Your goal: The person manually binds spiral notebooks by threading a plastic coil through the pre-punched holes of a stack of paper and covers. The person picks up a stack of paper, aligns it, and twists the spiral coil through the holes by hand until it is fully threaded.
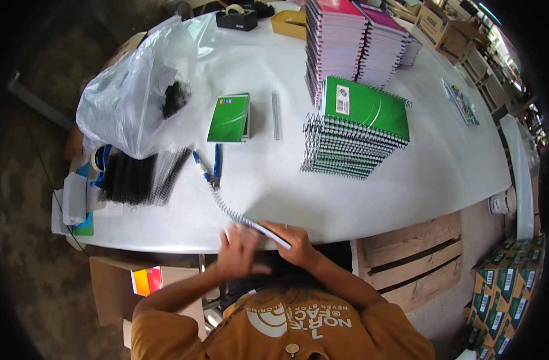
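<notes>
My right hand (pixel 295 243) grips a thin notebook (pixel 274 235), seen edge-on, at the table's near edge. From the notebook's far end a spiral wire coil (pixel 226 209) sticks out, curving up toward blue-handled pliers (pixel 208 174) lying on the table. Beside the notebook is my left hand (pixel 238 249), blurred by motion, its fingers apart and holding nothing visible. Farther off lie a small stack of green notebooks (pixel 227 119) and a single straight coil (pixel 277 115). To the right rises a tall pile of green spiral notebooks (pixel 364 114).
Black coils (pixel 136 178) lie at the left, below a clear plastic bag (pixel 130 96) with more coils. Pink-covered notebooks (pixel 337 45) stand stacked at the back, near a tape dispenser (pixel 236 18). An open cardboard box (pixel 112 288) sits below the table's left edge.
</notes>
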`<state>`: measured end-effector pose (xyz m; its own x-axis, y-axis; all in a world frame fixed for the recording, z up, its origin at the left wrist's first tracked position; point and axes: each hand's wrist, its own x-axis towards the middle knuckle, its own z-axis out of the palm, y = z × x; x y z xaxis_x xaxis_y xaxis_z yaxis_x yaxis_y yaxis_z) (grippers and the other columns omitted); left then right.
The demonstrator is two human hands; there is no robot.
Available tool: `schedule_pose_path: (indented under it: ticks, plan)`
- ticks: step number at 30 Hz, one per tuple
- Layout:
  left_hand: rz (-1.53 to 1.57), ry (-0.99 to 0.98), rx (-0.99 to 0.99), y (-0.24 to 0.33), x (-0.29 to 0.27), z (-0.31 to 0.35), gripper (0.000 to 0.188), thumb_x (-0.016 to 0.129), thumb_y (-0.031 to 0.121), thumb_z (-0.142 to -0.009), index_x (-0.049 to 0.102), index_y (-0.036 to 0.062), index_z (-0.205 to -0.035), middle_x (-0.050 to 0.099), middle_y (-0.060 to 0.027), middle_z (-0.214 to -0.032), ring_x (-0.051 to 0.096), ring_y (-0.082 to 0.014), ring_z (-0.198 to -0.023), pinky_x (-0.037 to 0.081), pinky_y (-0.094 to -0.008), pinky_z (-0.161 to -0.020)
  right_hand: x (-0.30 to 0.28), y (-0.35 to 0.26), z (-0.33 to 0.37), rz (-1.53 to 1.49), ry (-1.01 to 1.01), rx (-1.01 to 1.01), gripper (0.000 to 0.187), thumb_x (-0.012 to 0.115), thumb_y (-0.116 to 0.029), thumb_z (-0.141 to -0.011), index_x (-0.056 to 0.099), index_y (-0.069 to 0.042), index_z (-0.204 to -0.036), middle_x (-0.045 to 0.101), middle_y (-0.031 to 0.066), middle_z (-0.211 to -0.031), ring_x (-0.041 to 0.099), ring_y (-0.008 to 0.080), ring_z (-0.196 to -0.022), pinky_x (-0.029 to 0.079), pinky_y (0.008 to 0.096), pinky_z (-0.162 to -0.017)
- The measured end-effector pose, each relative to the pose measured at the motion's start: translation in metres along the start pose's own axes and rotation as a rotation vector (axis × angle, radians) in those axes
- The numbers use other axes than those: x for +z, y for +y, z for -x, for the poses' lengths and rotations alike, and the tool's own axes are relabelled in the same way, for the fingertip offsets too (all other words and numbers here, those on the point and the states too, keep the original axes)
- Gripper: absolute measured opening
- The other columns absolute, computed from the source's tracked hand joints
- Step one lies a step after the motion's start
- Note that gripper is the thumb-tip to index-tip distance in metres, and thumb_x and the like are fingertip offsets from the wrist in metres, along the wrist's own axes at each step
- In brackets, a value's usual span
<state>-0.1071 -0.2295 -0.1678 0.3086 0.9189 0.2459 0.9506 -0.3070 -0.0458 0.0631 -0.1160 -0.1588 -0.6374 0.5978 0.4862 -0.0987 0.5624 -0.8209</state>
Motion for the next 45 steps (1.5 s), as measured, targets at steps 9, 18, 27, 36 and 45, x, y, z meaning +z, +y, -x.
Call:
schedule_pose_path:
  ticks: [9, 18, 27, 36, 45]
  plan:
    - [0.225, -0.161, 0.022, 0.007, 0.026, 0.019, 0.119, 0.053, 0.077, -0.065, 0.023, -0.0155, -0.133, 0.013, -0.0449, -0.134, 0.010, -0.0659, -0.123, 0.007, -0.0744, -0.094, -0.001, -0.002, 0.003, 0.040, -0.065, -0.034, 0.060, 0.059, 0.010, -0.065, 0.052, -0.003, -0.124, 0.060, 0.0177, -0.113, 0.063, 0.0304, -0.097, 0.051, 0.0379, -0.082]
    - [0.358, -0.106, 0.114, 0.013, 0.034, 0.010, 0.112, 0.046, 0.081, -0.066, 0.032, -0.0072, -0.133, 0.032, -0.0387, -0.130, 0.025, -0.0576, -0.123, 0.014, -0.0675, -0.100, 0.004, -0.003, -0.011, -0.081, 0.013, 0.061, 0.048, 0.059, 0.004, -0.073, 0.054, -0.005, -0.121, 0.063, 0.0188, -0.104, 0.063, 0.0343, -0.090, 0.051, 0.0381, -0.077]
    - [0.470, 0.166, 0.113, 0.016, 0.017, -0.016, 0.091, 0.052, 0.061, -0.078, 0.029, -0.0030, -0.138, 0.022, -0.0337, -0.140, 0.017, -0.0539, -0.130, 0.013, -0.0660, -0.100, -0.003, 0.005, -0.017, -0.196, -0.033, 0.170, 0.050, 0.069, -0.011, -0.074, 0.053, -0.004, -0.120, 0.064, 0.0180, -0.102, 0.064, 0.0327, -0.091, 0.051, 0.0361, -0.076]
    - [0.286, -0.025, 0.028, -0.017, -0.072, -0.104, 0.054, 0.066, 0.020, -0.077, 0.046, 0.0047, -0.125, 0.050, -0.0122, -0.122, 0.044, -0.0294, -0.120, 0.029, -0.0451, -0.099, -0.013, 0.015, -0.027, -0.216, -0.084, 0.330, 0.038, 0.069, -0.007, -0.074, 0.056, -0.001, -0.109, 0.064, 0.0191, -0.096, 0.062, 0.0354, -0.092, 0.047, 0.0391, -0.084]
    - [0.356, -0.234, 0.020, -0.038, -0.095, -0.113, 0.045, 0.058, 0.030, -0.087, 0.049, 0.0024, -0.121, 0.052, -0.0168, -0.118, 0.048, -0.0308, -0.114, 0.037, -0.0399, -0.093, -0.012, 0.015, -0.031, -0.109, -0.043, 0.267, 0.022, 0.063, -0.003, -0.077, 0.063, 0.000, -0.099, 0.066, 0.0152, -0.094, 0.063, 0.0320, -0.087, 0.046, 0.0389, -0.089]
